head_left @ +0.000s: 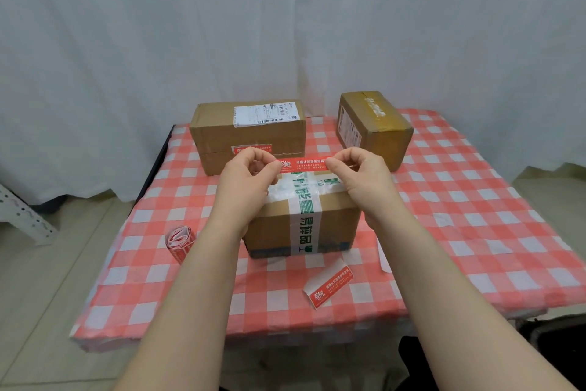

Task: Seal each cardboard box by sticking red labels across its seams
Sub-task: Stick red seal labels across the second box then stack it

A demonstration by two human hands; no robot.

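Note:
A red label [302, 164] with white print is stretched level between my hands, just above the far top edge of the near cardboard box [276, 226]. My left hand [247, 178] pinches its left end and my right hand [361, 175] pinches its right end. White tape with green characters crosses the near box's top and front. Behind it, a wide box [218, 134] at the back left carries a red label [252, 148] on its front seam. A smaller box [380, 134] stands at the back right.
A roll of red labels [179, 240] lies on the red-and-white checked tablecloth [459, 216] to the left of the near box. A peeled backing strip with a red label part [328, 287] lies in front of it. White curtains hang behind the table.

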